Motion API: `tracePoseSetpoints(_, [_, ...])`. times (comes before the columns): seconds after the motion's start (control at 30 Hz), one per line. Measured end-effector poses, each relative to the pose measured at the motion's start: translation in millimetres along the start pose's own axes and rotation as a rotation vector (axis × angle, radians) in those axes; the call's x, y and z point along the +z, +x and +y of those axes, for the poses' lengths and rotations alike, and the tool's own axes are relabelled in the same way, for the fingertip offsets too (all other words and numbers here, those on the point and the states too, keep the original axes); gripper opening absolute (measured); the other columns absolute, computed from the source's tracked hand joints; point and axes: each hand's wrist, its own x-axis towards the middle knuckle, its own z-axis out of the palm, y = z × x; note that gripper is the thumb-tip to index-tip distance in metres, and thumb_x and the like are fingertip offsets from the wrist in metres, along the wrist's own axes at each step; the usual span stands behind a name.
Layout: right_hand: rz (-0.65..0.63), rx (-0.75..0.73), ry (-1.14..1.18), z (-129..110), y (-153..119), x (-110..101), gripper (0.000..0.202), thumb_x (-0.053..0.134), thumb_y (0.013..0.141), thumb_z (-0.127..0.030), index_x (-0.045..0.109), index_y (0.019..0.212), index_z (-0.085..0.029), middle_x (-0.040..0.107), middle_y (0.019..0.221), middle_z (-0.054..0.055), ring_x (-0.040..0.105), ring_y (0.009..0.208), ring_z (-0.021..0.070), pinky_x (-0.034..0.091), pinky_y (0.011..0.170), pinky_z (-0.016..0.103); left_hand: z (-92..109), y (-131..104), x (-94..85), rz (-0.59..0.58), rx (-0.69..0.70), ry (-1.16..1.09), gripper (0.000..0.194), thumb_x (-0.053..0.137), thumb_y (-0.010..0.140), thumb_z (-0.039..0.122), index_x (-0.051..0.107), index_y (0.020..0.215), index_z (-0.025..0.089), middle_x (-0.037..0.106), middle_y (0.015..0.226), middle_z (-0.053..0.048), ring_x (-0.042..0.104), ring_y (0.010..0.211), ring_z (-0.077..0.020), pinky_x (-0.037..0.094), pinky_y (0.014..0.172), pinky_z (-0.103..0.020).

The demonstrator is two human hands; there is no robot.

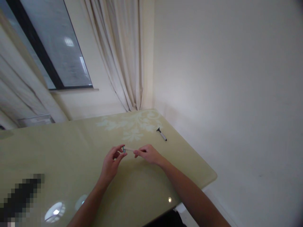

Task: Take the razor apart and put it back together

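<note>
A small T-shaped razor [129, 149] with a pale handle is held between my two hands above the table. My left hand [113, 160] pinches its narrow green and dark head [124, 149] at the two ends, between thumb and fingertips. The far end of the handle lies in the closed fingers of my right hand [148, 153]. Fine detail of the head is too small to make out. Beyond my right hand, a second razor [162, 134], with a black head and a grey and black handle, rests on the table.
The pale green glossy table [78, 151] bears a white floral pattern and light reflections. A white wall [224, 94] runs along its right side. Curtains [120, 56] and a window [56, 41] stand behind. A pixelated dark shape [21, 195] covers the lower left.
</note>
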Motion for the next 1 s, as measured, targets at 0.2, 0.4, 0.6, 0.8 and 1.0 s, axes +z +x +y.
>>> tracePoseSetpoints(0.2, [-0.02, 0.012, -0.003, 2.7, 1.8, -0.6, 0.057, 0.056, 0.099, -0.065, 0.085, 0.089, -0.017, 0.046, 0.054, -0.003, 0.04, 0.056, 0.0114, 0.024, 0.057, 0.027, -1.4, 0.6, -1.8, 0.013, -0.012, -0.003, 0.044, 0.077, 0.08, 0.05, 0.074, 0.113, 0.02, 0.063, 0.082, 0.001, 0.055, 0.06, -0.0126, 0.049, 0.059, -0.026])
tracePoseSetpoints(0.4, [0.192, 0.021, -0.131, 8.1, 7.5, -10.6, 0.057, 0.05, 0.103, -0.06, 0.071, 0.073, -0.016, 0.051, 0.062, -0.001, 0.044, 0.061, 0.0133, 0.025, 0.06, 0.028, 5.2, 7.6, -7.9, 0.012, -0.007, -0.011, 0.042, 0.077, 0.081, 0.048, 0.074, 0.114, 0.021, 0.064, 0.084, 0.001, 0.058, 0.064, -0.0126, 0.05, 0.06, -0.026])
tracePoseSetpoints(0.6, [0.462, 0.026, -0.056, 18.1, 26.3, -64.7, 0.036, 0.044, 0.105, -0.048, 0.064, 0.097, -0.019, 0.059, 0.077, 0.001, 0.049, 0.069, 0.0157, 0.033, 0.065, 0.026, 8.2, 31.1, 17.5, -0.031, 0.068, -0.02, 0.044, 0.079, 0.079, 0.046, 0.075, 0.116, 0.023, 0.061, 0.083, 0.002, 0.052, 0.059, -0.01, 0.046, 0.057, -0.024])
tracePoseSetpoints(0.8, [0.591, 0.165, -0.141, 61.1, 23.0, -78.6, 0.023, 0.051, 0.1, -0.028, 0.06, 0.12, -0.02, 0.063, 0.08, 0.001, 0.059, 0.075, 0.019, 0.039, 0.07, 0.028, -0.5, 57.8, 92.7, -0.253, 0.06, 0.247, 0.04, 0.074, 0.081, 0.042, 0.078, 0.115, 0.022, 0.069, 0.09, -0.002, 0.06, 0.066, -0.0147, 0.052, 0.066, -0.03])
tracePoseSetpoints(1.0, [0.752, 0.227, -0.266, 93.9, 9.9, -94.4, 0.024, 0.052, 0.097, -0.021, 0.07, 0.113, -0.018, 0.064, 0.107, 0.011, 0.064, 0.096, 0.023, 0.046, 0.085, 0.031, -4.8, 82.2, 155.7, -0.312, -0.043, 0.396, 0.035, 0.078, 0.08, 0.036, 0.081, 0.113, 0.024, 0.076, 0.097, -0.007, 0.068, 0.079, -0.0221, 0.05, 0.079, -0.037])
